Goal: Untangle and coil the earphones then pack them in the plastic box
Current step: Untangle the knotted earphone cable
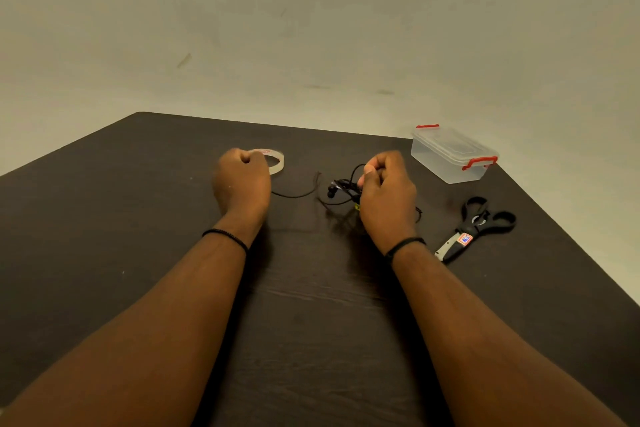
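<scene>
Black earphones (341, 189) lie in a tangled bunch on the dark table, just left of my right hand (386, 192). That hand pinches part of the bunch between thumb and curled fingers. A loose strand of the cable (294, 195) runs left across the table and ends under my left hand (242, 184), whose fingers are curled into a fist over it. The clear plastic box (452, 156) with red clips stands shut at the back right, beyond my right hand.
A roll of clear tape (275, 159) lies just behind my left hand. Black scissors (476, 227) rest to the right of my right wrist. The table's (138, 218) far edge meets a pale wall; its right edge slants down past the scissors.
</scene>
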